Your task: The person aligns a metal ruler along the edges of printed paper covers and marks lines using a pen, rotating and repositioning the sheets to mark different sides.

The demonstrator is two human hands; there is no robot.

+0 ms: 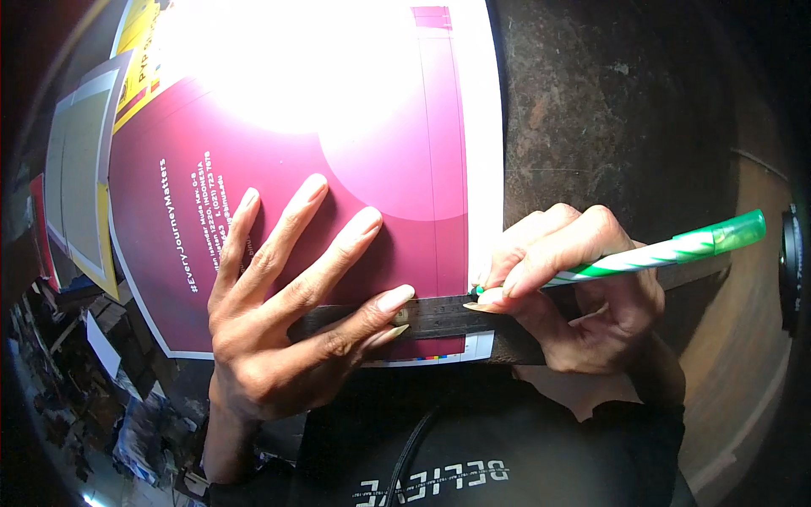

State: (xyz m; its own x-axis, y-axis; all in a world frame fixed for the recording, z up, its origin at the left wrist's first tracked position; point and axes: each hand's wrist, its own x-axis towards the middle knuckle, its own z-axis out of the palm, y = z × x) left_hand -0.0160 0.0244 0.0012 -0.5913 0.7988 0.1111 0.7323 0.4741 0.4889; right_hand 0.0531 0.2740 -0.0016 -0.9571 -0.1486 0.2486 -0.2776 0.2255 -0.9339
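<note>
A large printed sheet (405, 262), maroon with a pink curve and a white margin, lies on a dark work surface. My left hand (287, 313) is spread over its lower part, fingers stretched out and apart. The thumb of that hand presses on a dark, narrow ruler (439, 318) laid across the sheet near its lower edge. In my closed right hand (583, 279) is a green-and-white striped pen (676, 249), tilted, its capped-looking end pointing up to the right. The tip is at the ruler's upper edge, by the sheet's right margin; whether it touches the paper is hard to tell.
Bright glare washes out the top of the sheet. More printed sheets, one with a yellow part (139, 84) and one grey-faced (80, 144), lie at the left. Scattered scraps (144, 439) fill the lower left. A round black object (790, 270) stands at the right rim.
</note>
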